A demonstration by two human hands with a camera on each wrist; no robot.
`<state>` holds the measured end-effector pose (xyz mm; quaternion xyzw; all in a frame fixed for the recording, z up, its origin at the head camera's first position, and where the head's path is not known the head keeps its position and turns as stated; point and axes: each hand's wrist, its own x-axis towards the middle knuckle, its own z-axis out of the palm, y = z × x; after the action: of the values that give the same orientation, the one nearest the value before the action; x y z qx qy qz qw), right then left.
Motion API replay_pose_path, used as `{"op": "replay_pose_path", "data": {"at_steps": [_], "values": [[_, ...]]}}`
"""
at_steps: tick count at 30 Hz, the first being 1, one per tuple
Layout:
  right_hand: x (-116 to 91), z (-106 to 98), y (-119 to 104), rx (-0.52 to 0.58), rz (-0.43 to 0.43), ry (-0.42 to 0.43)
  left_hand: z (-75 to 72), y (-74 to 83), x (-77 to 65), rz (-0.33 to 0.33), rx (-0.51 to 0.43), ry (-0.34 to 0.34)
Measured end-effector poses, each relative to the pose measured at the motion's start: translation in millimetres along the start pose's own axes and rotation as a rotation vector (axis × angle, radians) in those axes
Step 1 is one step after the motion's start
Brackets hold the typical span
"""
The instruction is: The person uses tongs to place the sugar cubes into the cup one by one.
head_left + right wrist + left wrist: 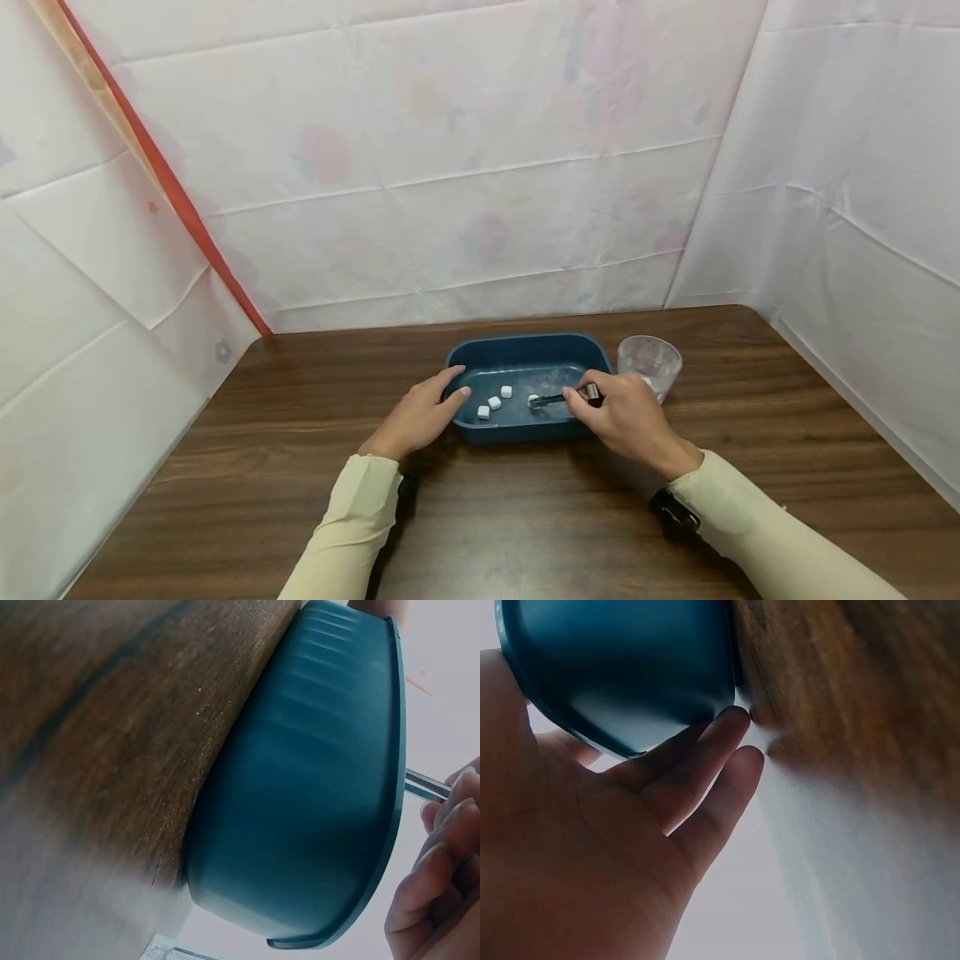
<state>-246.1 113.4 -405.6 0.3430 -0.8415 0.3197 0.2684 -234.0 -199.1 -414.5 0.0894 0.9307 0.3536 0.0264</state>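
Observation:
A dark blue rectangular tray [525,433] stands on the table with several small white cubes [494,402] on its floor. My left hand [417,414] holds the tray's left end, thumb over the rim and fingers against the outer wall, as the left wrist view shows. Over the right part of the tray, my right hand [626,417] grips small tongs [551,400]. Their tips are right at one white cube [533,400]. Two slim metal arms of the tongs show past the rim in the right wrist view; the cubes are hidden there by the tray wall.
A clear cup [649,358] stands just right of the tray, partly behind my right hand, with something white low inside. The brown wooden table [315,392] meets white patterned sheets [450,208] at the back and sides.

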Motion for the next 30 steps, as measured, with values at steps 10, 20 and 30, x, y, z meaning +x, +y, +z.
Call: {"op": "replay_pose_path", "data": {"at_steps": [10,20,30], "values": [[1,-3,2,0.009,0.004,0.001,0.1,-0.8,1.5,-0.001,-0.003,0.001],[2,-6,3,0.011,0.013,0.015,0.8,-0.5,1.6,-0.001,0.001,-0.001],[7,-16,5,0.01,0.024,0.047,-0.2,0.6,1.5,-0.006,0.003,0.001]]}}
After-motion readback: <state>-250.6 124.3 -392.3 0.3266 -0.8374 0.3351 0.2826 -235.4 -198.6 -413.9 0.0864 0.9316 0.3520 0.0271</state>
